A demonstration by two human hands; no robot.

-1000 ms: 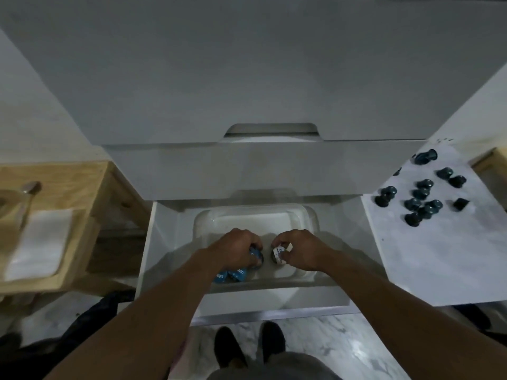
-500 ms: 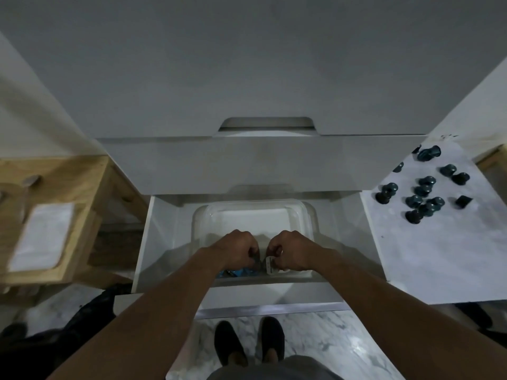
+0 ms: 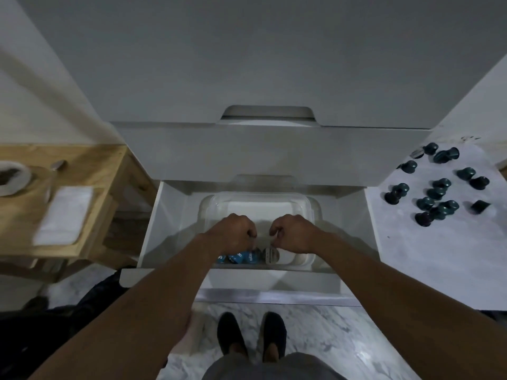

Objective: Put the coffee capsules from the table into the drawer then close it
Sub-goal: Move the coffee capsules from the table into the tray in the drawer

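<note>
Both curled hands hide their fingers [image 3: 251, 233], so any grip cannot be told. The left hand [image 3: 233, 231] covers part of the blue capsules [image 3: 238, 257]. At nine o'clock, a bowl [image 3: 11, 178] is cut off and blurred.

Dim room: white cabinet fronts [image 3: 247, 64], marble floor [image 3: 329, 333], wooden side table [image 3: 90, 165] at left.

Both forearms reaching forward and down, left hand [image 3: 233, 233] and right hand [image 3: 295, 231] curled, knuckles up, close together
</note>
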